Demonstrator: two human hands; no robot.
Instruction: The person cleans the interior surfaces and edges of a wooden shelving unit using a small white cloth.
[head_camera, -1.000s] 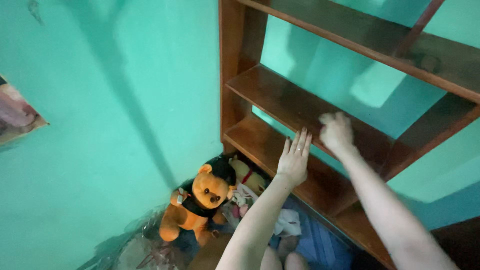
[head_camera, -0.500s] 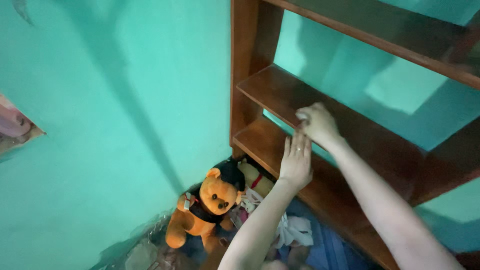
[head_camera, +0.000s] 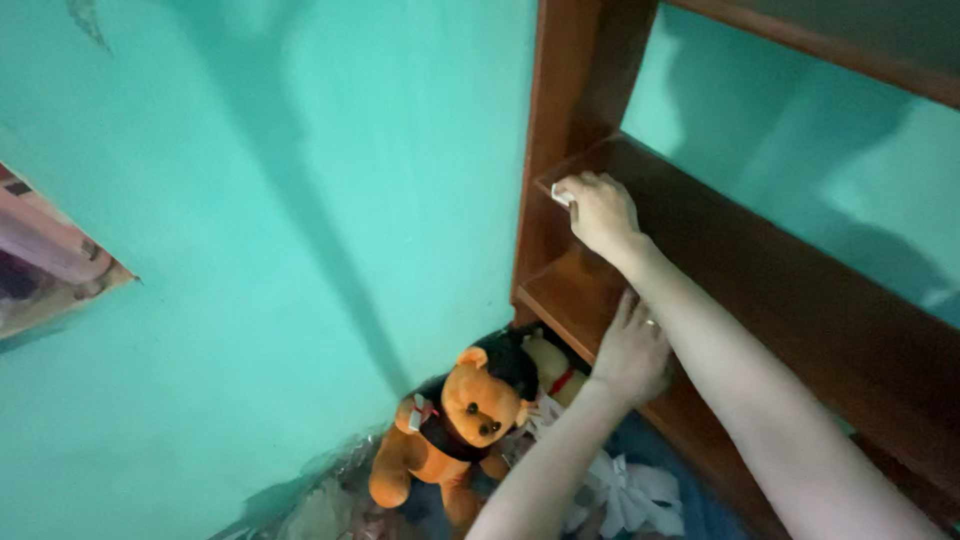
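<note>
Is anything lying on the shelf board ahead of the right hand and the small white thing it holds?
Nothing visible does. The right hand holds a small white thing at the left end of the wooden shelf board, whose visible surface is bare. The left hand rests on the lower shelf.

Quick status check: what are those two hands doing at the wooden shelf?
Right hand closed on a small white thing, at the shelf's front edge. Left hand flat on the lower shelf. Nothing in the way.
</note>
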